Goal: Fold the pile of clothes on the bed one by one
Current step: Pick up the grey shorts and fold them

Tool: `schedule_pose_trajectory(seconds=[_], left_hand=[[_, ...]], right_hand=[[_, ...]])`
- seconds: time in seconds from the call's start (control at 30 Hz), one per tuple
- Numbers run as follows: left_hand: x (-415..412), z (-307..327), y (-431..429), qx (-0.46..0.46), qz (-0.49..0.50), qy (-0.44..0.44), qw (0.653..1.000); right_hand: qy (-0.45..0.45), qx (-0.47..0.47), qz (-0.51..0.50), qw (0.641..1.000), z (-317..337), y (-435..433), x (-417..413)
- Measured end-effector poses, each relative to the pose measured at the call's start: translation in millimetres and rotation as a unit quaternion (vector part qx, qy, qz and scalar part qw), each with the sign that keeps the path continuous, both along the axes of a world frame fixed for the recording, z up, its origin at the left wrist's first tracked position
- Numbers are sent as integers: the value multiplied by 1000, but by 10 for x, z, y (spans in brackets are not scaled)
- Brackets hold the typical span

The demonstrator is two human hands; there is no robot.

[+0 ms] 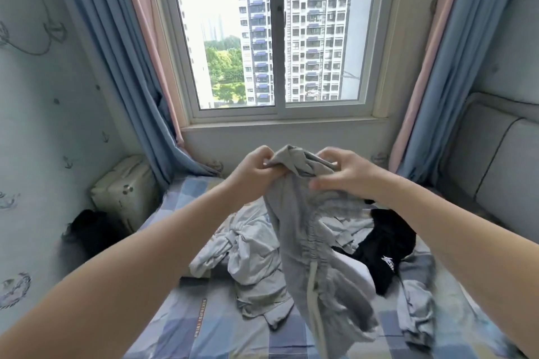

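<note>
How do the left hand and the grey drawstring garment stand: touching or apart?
Touching. The head view shows the left hand with its fingers curled round the bunched top edge of the grey drawstring garment, with no gap between them.

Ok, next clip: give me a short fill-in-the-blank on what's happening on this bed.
1. The left hand and right hand hold up a drawstring garment coloured ____.
2. The black garment in the pile on the bed bears a ____ logo.
3. Tall buildings show through the ____.
Missing: grey; white; window.
</note>
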State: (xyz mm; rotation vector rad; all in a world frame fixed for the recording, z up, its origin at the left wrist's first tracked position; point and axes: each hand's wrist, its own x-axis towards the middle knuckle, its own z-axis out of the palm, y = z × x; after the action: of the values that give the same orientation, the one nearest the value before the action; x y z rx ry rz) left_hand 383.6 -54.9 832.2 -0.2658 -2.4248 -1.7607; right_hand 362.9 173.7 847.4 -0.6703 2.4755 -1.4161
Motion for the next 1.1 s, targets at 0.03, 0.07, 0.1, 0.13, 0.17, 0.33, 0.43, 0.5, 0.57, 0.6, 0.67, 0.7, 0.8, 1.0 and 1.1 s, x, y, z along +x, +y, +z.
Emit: schedule_pose_trajectory(seconds=[0.03,0.07,0.1,0.13,0.17,0.33,0.43,0.5,0.57,0.6,0.67,0.7,0.8,1.0,1.1], left_hand=[[-28,30,1,2,17,6,1000],[-49,51,8,5,32,10,999],[-74,44,8,1,49,11,999],[-94,18,9,-9,65,9,998],[-106,-27,1,-22,86,6,996],[-36,-280,49,-124,173,65,975],[141,-252,251,0,2,11,1000],[256,-323,369,-41,-59,-4,997],[278,-480,433,-116,-44,10,992],[263,-555,445,-148,-28,15,988],[204,-655,453,-162,-20,8,987],[171,-684,456,-151,-22,-1,988],[57,-669,463,-127,-10,0,992],[-133,-457,600,104,73,-35,991],[-197,-381,697,198,112,-60,972]], right_hand=[[-29,27,8,999,-92,49,26],[-54,29,13,998,-184,81,50],[-79,2,13,997,-264,109,65],[-116,-49,4,992,-316,128,74],[-155,-100,0,983,-316,134,94],[-211,-202,-41,956,-68,-51,142],[-201,-235,-107,945,43,-120,132],[-214,-281,-126,927,115,-102,131],[-229,-323,-122,910,177,-71,130],[-230,-340,-117,904,201,-53,137],[-214,-360,-118,900,212,21,109],[-202,-363,-129,901,205,78,85],[-192,-394,-197,877,143,311,-26],[-186,-251,-173,934,-222,465,93],[-64,-94,-161,980,-489,277,338]])
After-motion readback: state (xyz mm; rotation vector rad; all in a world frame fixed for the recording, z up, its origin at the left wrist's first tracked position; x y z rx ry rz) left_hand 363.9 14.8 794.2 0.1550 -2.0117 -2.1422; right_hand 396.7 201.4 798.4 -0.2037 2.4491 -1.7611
